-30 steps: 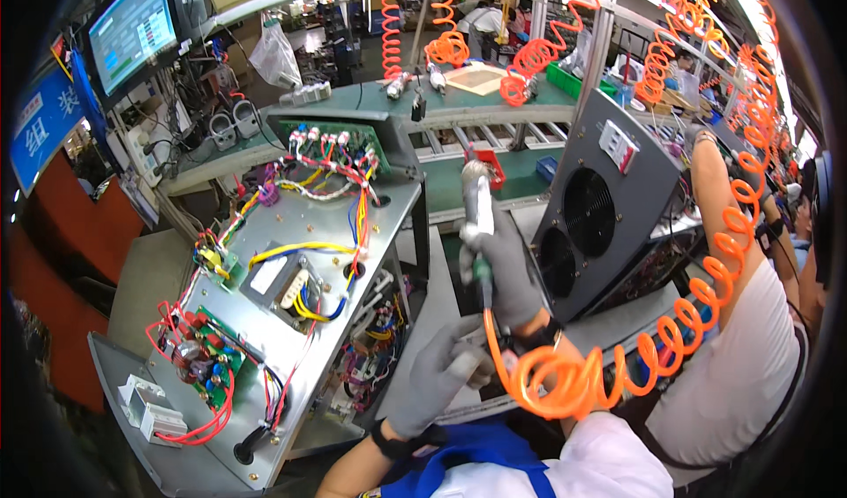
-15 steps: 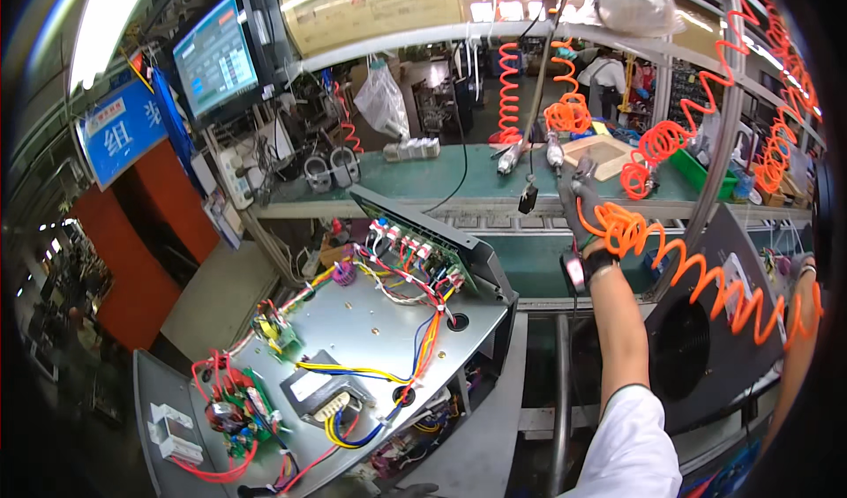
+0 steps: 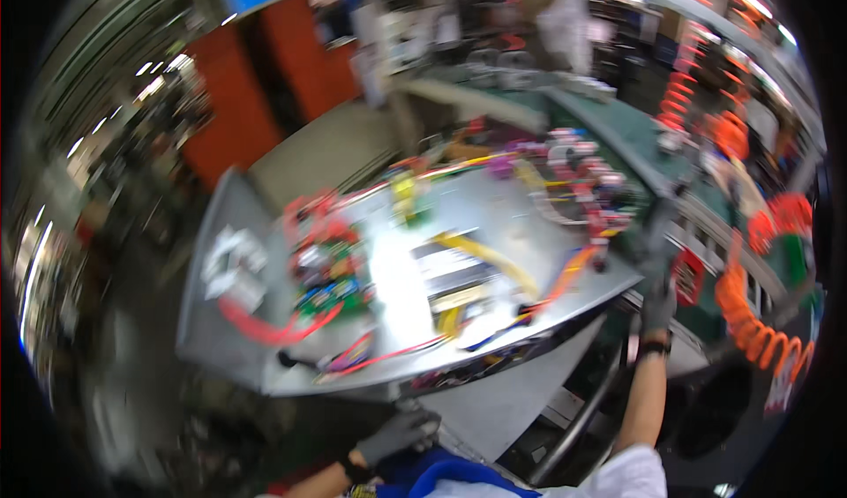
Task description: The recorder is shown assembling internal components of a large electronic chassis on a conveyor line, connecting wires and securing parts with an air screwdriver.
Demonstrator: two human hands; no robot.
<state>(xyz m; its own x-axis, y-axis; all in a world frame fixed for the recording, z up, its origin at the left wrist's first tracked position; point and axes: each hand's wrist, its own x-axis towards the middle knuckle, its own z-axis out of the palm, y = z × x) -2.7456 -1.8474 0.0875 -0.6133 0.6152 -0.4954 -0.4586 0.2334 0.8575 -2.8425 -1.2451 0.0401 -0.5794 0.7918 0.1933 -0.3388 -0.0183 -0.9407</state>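
Note:
A grey metal chassis [image 3: 415,308] lies tilted in front of me. On it are a green circuit board [image 3: 328,273] with red wires at the left, a transformer [image 3: 454,273] in the middle, and yellow, red and blue wires. An upright panel [image 3: 609,136] with connectors and wiring stands along its far right side. My right hand [image 3: 657,308], in a grey glove, is beside the chassis's right corner, close to a small red box [image 3: 688,276]. Blur hides its fingers. My left hand [image 3: 399,436], also gloved, is low near the chassis's front edge; its finger posture is smeared.
Orange coiled hoses [image 3: 750,313] hang at the right beside the green bench [image 3: 648,132]. A metal tube [image 3: 573,419] runs below my right hand. Orange-red panels [image 3: 238,97] stand at the far left. A dark unit [image 3: 715,419] is at the lower right.
My view has swung left, so the chassis sits further right. My right hand has drawn back from the hanging tools to the chassis's corner. More of my left hand shows at the bottom.

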